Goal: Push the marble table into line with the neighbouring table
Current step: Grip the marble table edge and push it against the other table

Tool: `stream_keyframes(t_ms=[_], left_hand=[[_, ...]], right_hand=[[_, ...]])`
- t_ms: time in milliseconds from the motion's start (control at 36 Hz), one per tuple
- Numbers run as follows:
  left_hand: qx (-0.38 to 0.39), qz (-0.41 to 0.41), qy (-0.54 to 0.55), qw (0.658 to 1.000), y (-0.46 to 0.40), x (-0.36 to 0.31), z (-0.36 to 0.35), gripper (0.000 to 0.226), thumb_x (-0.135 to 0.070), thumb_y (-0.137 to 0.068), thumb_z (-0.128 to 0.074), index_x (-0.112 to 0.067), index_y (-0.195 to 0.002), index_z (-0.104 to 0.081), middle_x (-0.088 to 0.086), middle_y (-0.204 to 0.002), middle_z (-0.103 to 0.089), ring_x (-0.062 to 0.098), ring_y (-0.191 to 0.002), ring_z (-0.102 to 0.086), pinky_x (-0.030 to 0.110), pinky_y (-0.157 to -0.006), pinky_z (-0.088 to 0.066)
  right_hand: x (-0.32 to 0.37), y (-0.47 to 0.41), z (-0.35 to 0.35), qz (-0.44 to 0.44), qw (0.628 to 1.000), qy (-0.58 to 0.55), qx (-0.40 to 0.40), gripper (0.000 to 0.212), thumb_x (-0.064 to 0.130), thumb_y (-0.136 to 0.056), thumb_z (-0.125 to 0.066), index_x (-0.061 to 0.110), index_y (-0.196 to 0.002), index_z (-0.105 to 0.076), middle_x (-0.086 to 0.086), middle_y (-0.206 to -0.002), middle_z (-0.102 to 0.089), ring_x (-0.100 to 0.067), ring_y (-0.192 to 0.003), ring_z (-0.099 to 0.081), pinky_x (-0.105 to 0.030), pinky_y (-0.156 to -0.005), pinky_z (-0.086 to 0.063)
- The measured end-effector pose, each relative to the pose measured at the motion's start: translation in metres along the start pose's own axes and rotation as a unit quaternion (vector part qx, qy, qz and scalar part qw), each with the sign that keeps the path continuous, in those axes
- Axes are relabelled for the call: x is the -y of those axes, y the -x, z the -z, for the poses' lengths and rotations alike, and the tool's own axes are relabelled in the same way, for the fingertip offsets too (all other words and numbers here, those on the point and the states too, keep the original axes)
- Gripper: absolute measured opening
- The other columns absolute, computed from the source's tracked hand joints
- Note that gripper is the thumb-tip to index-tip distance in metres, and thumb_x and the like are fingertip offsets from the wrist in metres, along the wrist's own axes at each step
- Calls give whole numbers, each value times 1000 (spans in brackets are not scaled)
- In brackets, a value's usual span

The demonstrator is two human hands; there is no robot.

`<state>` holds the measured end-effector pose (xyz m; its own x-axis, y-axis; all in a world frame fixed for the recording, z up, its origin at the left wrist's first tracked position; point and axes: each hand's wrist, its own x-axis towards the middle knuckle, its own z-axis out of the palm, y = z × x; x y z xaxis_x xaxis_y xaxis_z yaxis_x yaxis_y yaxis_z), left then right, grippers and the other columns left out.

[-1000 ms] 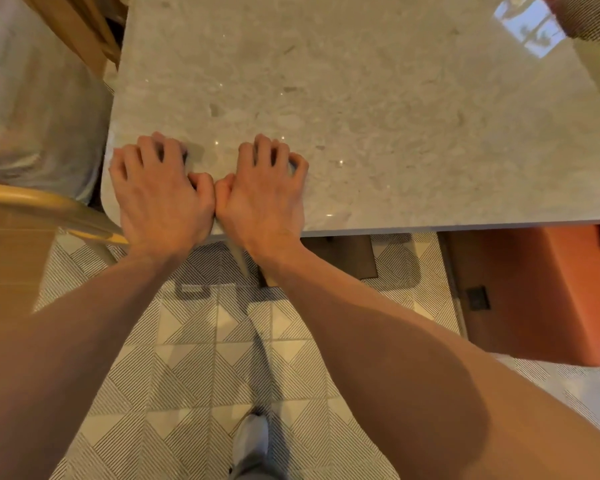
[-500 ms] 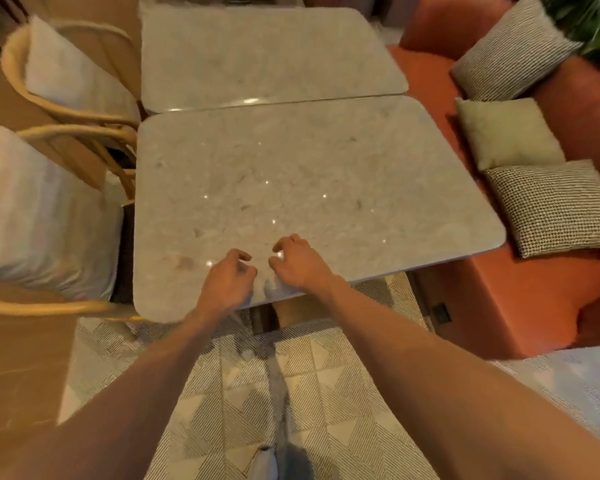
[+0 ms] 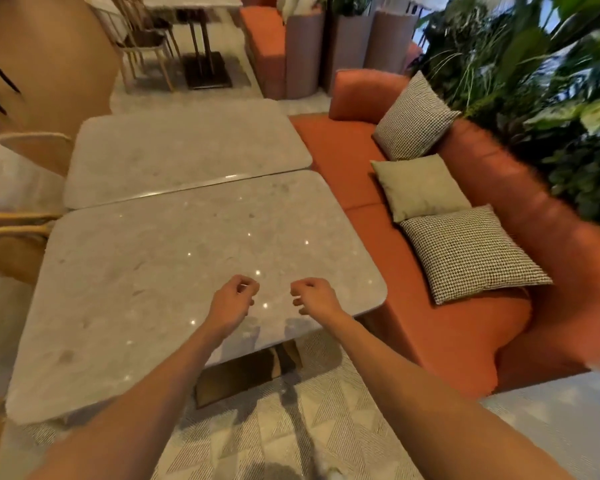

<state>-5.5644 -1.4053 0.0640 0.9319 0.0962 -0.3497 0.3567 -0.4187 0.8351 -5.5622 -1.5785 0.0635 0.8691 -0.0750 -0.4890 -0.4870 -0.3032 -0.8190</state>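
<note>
The near marble table [image 3: 146, 271] has a pale grey top with rounded corners and fills the middle of the head view. Its far edge lies against the neighbouring marble table [image 3: 187, 147]. The near table's right edge juts a little further toward the sofa than the neighbour's. My left hand [image 3: 232, 299] hovers above the near table's front part, fingers loosely curled, holding nothing. My right hand [image 3: 310, 294] hovers beside it, a hand's width apart, also curled and empty. Both cast shadows near the front edge.
An orange sofa [image 3: 465, 323] with three cushions [image 3: 420, 187] runs along the tables' right side. Wooden chairs [image 3: 11, 223] with pale cushions stand at the left. The table's dark base [image 3: 243, 375] rests on a patterned rug [image 3: 291, 438]. Plants [image 3: 534, 81] fill the right back.
My hands have lifted off the table's front edge, curled and moved apart. The view has pulled back and risen, so both tables and the sofa now show.
</note>
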Motion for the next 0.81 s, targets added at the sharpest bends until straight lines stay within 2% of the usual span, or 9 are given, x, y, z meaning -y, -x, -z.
stream_keyframes(t_ms=[111, 222, 361, 583, 639, 694, 750, 806], left_hand=[[-16, 0, 38, 999, -6, -36, -45, 18, -24, -101, -51, -14, -110, -63, 8, -107, -67, 20, -92, -64, 30, -77, -53], [-7, -9, 61, 998, -14, -64, -72, 18, -24, -101, -51, -15, -109, -65, 6, -106, -68, 15, -92, -64, 19, -69, -48], [-26, 13, 119, 992, -50, -92, -88, 20, -29, -99, -53, -16, -107, -66, 5, -104, -71, 22, -95, -67, 36, -80, -53], [-62, 52, 204, 976, -151, -116, -110, 22, -24, -97, -54, -9, -107, -66, 13, -103, -73, 26, -88, -67, 38, -75, -51], [-69, 78, 222, 969, -176, -123, -119, 23, -21, -98, -53, -6, -109, -66, 17, -105, -71, 26, -85, -65, 39, -75, -50], [-84, 107, 243, 960, -197, -129, -130, 26, -21, -98, -52, -3, -112, -65, 20, -107, -70, 27, -85, -64, 39, -75, -50], [-84, 123, 257, 955, -215, -135, -141, 26, -20, -98, -52, -2, -112, -64, 22, -108, -70, 27, -85, -63, 38, -75, -49], [-85, 132, 272, 949, -232, -143, -148, 25, -19, -97, -53, -2, -111, -65, 23, -108, -70, 27, -84, -62, 38, -74, -48]], right_hand=[[9, -19, 59, 3, 999, -40, -3, 20, 18, -94, -56, 4, -103, -67, -11, -100, -67, -20, -81, -60, -31, -69, -50], [22, -41, 92, 10, 999, -52, 5, 19, 19, -96, -56, 6, -105, -67, -15, -107, -70, -22, -85, -63, -34, -75, -52], [38, -75, 110, 37, 998, -22, 36, 18, 19, -95, -56, 9, -104, -69, -12, -106, -71, -18, -82, -64, -31, -72, -51], [63, -160, 128, 68, 992, 60, 87, 24, 20, -94, -57, 5, -107, -70, -11, -107, -71, -19, -86, -65, -36, -83, -53], [68, -180, 138, 63, 990, 79, 99, 22, 21, -94, -57, 7, -106, -70, -9, -108, -70, -17, -86, -64, -32, -80, -51], [73, -203, 148, 60, 985, 109, 119, 17, 22, -95, -57, 12, -98, -70, -6, -107, -70, -15, -85, -64, -27, -76, -50], [80, -229, 158, 69, 978, 150, 127, 13, 23, -93, -58, 17, -88, -69, -7, -101, -72, -16, -84, -65, -30, -77, -50], [90, -255, 165, 67, 976, 167, 125, 11, 24, -92, -60, 19, -88, -69, -7, -99, -73, -20, -86, -67, -33, -79, -51]])
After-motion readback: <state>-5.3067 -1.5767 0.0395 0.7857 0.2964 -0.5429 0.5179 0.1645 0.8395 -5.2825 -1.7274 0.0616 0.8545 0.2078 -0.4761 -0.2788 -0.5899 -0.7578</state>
